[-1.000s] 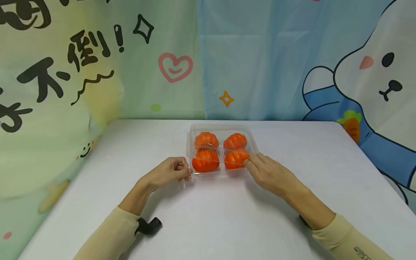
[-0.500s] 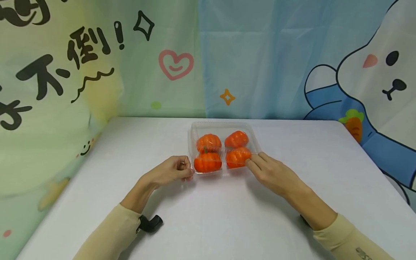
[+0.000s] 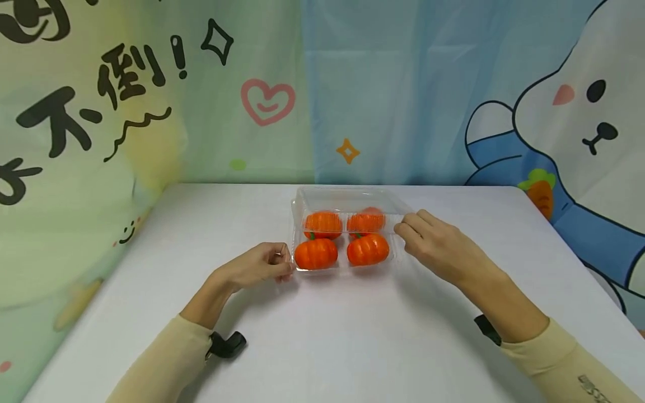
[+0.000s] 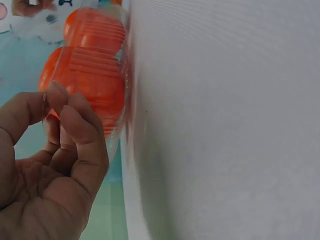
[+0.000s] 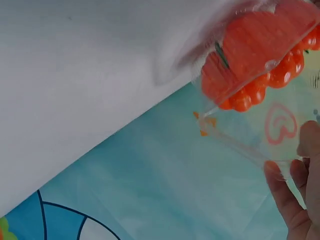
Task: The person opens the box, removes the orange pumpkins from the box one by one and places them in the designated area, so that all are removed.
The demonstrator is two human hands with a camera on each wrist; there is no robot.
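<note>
A clear plastic clamshell box (image 3: 294,224) sits toward the back of the table, holding several small orange pumpkins with green stems, among them a front-left one (image 3: 316,253) and a front-right one (image 3: 368,249). Its lid (image 5: 235,140) is raised and hinged at the back; the lid's front edge crosses over the rear pumpkins in the head view. My right hand (image 3: 438,243) pinches the lid's front right corner between thumb and fingers. At the box's front left corner, my left hand (image 3: 262,263) pinches the thin plastic edge, close over the table.
The white table (image 3: 327,341) ends not far behind the box. A printed cloth (image 3: 383,101) hangs behind it. Black wrist camera mounts (image 3: 228,344) sit at both sleeves.
My right hand has risen and moved right, carrying the lid's front edge upward and back off the front pumpkins. The left hand has stayed at the front left corner.
</note>
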